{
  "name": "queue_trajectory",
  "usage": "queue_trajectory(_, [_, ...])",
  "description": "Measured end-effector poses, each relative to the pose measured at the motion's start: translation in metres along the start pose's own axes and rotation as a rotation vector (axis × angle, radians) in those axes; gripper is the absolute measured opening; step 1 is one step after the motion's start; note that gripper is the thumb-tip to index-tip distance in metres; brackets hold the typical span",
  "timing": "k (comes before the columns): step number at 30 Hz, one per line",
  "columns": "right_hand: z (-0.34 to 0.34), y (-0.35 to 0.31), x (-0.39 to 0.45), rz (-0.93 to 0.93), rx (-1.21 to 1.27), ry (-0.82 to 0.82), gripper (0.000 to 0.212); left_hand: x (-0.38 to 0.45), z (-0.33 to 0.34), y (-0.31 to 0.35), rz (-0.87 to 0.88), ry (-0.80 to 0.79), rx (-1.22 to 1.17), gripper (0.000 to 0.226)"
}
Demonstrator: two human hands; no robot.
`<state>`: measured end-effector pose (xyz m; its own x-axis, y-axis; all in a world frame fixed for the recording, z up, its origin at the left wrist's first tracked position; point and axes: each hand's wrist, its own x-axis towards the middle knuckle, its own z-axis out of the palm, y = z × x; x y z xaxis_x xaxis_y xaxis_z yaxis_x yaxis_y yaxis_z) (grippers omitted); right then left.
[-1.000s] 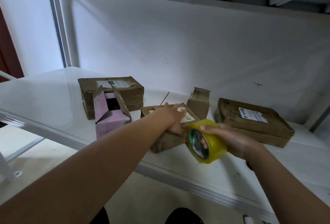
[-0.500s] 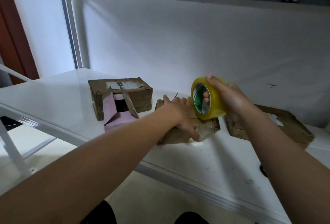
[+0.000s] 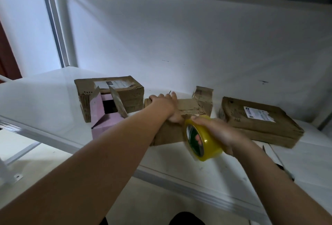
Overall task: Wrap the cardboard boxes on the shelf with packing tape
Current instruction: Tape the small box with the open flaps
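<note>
A small brown cardboard box [image 3: 188, 107] lies in the middle of the white shelf [image 3: 45, 99]. My left hand [image 3: 166, 106] rests on its top, fingers spread over the far edge and thumb on the near side. In front of the box's near right corner my right hand [image 3: 219, 131] grips a yellow roll of packing tape [image 3: 202, 139], fingers over its rim. A larger brown box with a label [image 3: 115, 92] sits at the left. A flat labelled box [image 3: 258, 120] lies at the right.
A pink box with open flaps [image 3: 104, 122] stands before the left brown box. A small open carton [image 3: 203, 93] sits behind the middle box. A thin dark tool [image 3: 280, 162] lies on the shelf at right. A white wall backs the shelf; a rack runs overhead.
My right hand has brought the tape roll down from above the box to its near right corner. My left hand stays on the box top.
</note>
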<state>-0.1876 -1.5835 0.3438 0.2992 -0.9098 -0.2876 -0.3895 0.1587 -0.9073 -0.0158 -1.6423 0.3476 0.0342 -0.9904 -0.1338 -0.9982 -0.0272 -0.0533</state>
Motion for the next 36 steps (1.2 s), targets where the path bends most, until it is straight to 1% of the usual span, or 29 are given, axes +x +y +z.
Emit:
queue_trajectory(4, [0.015,0.033,0.005,-0.103,0.085,0.098,0.033,-0.001,0.003,-0.004,0.048,0.057,0.001,0.113])
queue_trajectory(7, [0.025,0.041,0.006,-0.132,0.157,0.125,0.034,-0.003,0.005,-0.003,0.060,0.069,0.005,0.108])
queue_trajectory(8, [0.025,0.041,0.006,-0.130,0.146,0.115,0.038,-0.004,0.005,-0.003,0.060,0.071,0.007,0.106])
queue_trajectory(9, [0.023,0.040,0.004,-0.122,0.117,0.096,0.047,-0.004,0.004,-0.004,0.060,0.071,0.010,0.105])
queue_trajectory(11, [0.011,0.037,0.000,-0.099,-0.007,0.020,0.066,-0.004,0.004,-0.004,0.061,0.070,0.005,0.105])
queue_trajectory(12, [0.002,0.035,-0.002,-0.093,-0.052,-0.003,0.070,-0.004,0.004,-0.004,0.062,0.071,-0.002,0.105])
queue_trajectory(13, [-0.010,0.034,-0.003,-0.081,-0.053,0.023,0.070,-0.004,0.005,-0.005,0.063,0.073,-0.011,0.105])
queue_trajectory(14, [-0.023,0.035,-0.002,-0.066,-0.039,0.107,0.067,-0.004,0.005,-0.006,0.064,0.075,-0.020,0.104])
queue_trajectory(15, [-0.039,0.039,0.000,-0.057,-0.057,0.243,0.061,-0.004,0.004,-0.006,0.064,0.079,-0.025,0.103])
queue_trajectory(16, [-0.057,0.047,0.002,-0.032,-0.187,0.397,0.051,-0.004,0.004,-0.007,0.063,0.083,-0.027,0.101])
queue_trajectory(17, [-0.074,0.058,0.002,0.044,-0.410,0.515,0.041,-0.005,0.004,-0.006,0.061,0.085,-0.028,0.100])
queue_trajectory(18, [-0.088,0.071,0.000,0.173,-0.628,0.569,0.041,-0.004,0.004,-0.006,0.059,0.086,-0.028,0.099])
queue_trajectory(19, [-0.098,0.084,-0.003,0.328,-0.789,0.584,0.046,-0.004,0.004,-0.006,0.058,0.088,-0.029,0.098])
queue_trajectory(20, [-0.103,0.095,-0.007,0.476,-0.876,0.586,0.050,-0.004,0.004,-0.006,0.058,0.089,-0.030,0.097])
queue_trajectory(21, [-0.105,0.102,-0.011,0.566,-0.909,0.596,0.053,-0.004,0.004,-0.006,0.058,0.090,-0.034,0.097])
queue_trajectory(22, [-0.103,0.105,-0.014,0.600,-0.915,0.617,0.054,-0.004,0.004,-0.006,0.057,0.090,-0.037,0.097])
queue_trajectory(24, [-0.098,0.105,-0.015,0.578,-0.916,0.622,0.054,-0.004,0.004,-0.007,0.054,0.090,-0.042,0.097])
queue_trajectory(28, [-0.096,0.098,-0.017,0.561,-0.881,0.534,0.055,-0.005,0.005,-0.006,0.057,0.097,-0.046,0.093])
queue_trajectory(32, [-0.105,0.099,-0.024,0.578,-0.987,0.451,0.057,-0.005,0.003,-0.010,0.077,0.074,-0.092,0.091])
queue_trajectory(34, [-0.109,0.099,-0.026,0.572,-1.026,0.409,0.049,-0.004,0.002,-0.013,0.096,0.056,-0.126,0.090])
queue_trajectory(36, [-0.114,0.096,-0.027,0.535,-1.003,0.385,0.034,-0.004,0.002,-0.016,0.113,0.044,-0.148,0.089])
